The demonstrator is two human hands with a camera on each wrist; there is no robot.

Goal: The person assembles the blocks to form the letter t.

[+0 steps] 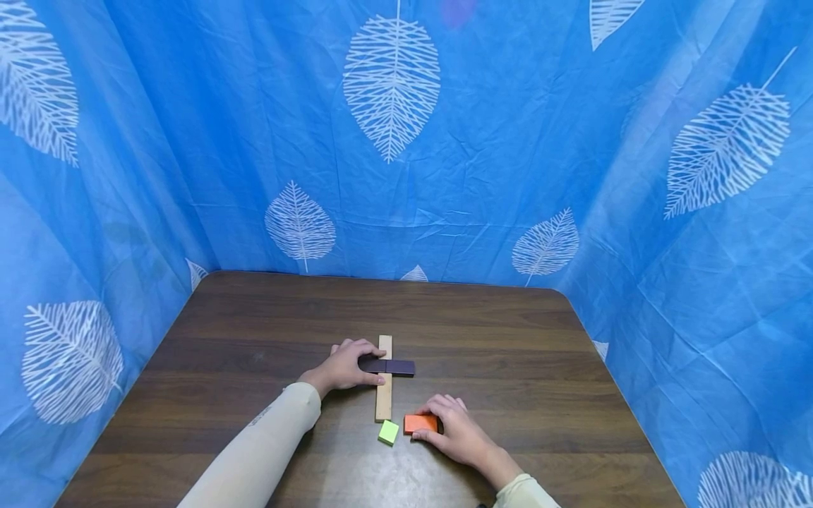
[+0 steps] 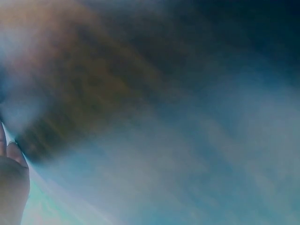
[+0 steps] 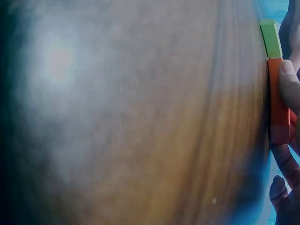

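My left hand (image 1: 343, 365) curves its thumb and fingers around a dark purple block (image 1: 373, 365), partly hidden by the hand; its fingertips overlap the edge of a light wooden strip (image 1: 384, 401). A second dark purple block (image 1: 401, 367) lies end to end with the first, so together they cross the strip. Nearer the front, my right hand (image 1: 459, 433) grips an orange block (image 1: 419, 423) between thumb and fingers. A lime green block (image 1: 389, 432) lies at the strip's near end, left of the orange one. The right wrist view also shows the orange block (image 3: 279, 98) under the thumb.
All the blocks lie on a dark wood-grain table (image 1: 254, 317). Blue curtains (image 1: 444, 197) with white leaf prints surround its back and sides. The left wrist view is mostly blurred, with part of a hand at its left edge.
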